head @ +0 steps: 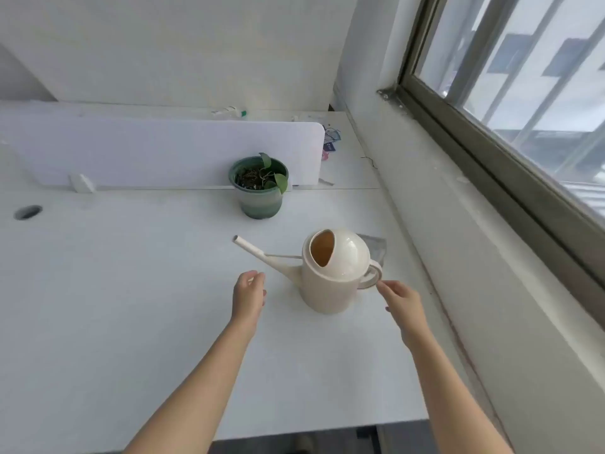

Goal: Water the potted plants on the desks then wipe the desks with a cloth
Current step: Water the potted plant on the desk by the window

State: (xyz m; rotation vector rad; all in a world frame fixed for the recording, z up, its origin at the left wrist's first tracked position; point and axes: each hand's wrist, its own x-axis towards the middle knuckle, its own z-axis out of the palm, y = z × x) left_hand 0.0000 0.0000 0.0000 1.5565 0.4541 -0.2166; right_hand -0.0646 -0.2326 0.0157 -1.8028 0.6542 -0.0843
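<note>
A cream watering can [330,276] stands upright on the white desk [131,290], its long spout pointing left and its loop handle to the right. My right hand [401,304] reaches toward that handle, fingertips at its lower edge, gripping nothing. My left hand [248,294] hovers over the desk just left of the can, below the spout, fingers loosely curled and empty. A green pot [260,194] with a small leafy plant sits further back by the divider. A grey cloth [376,247] lies behind the can, partly hidden.
A white divider panel [157,152] runs along the desk's back edge, with small items on the far desk beyond it. A cable hole [27,212] is at the far left. A wall ledge and window [523,109] border the right side.
</note>
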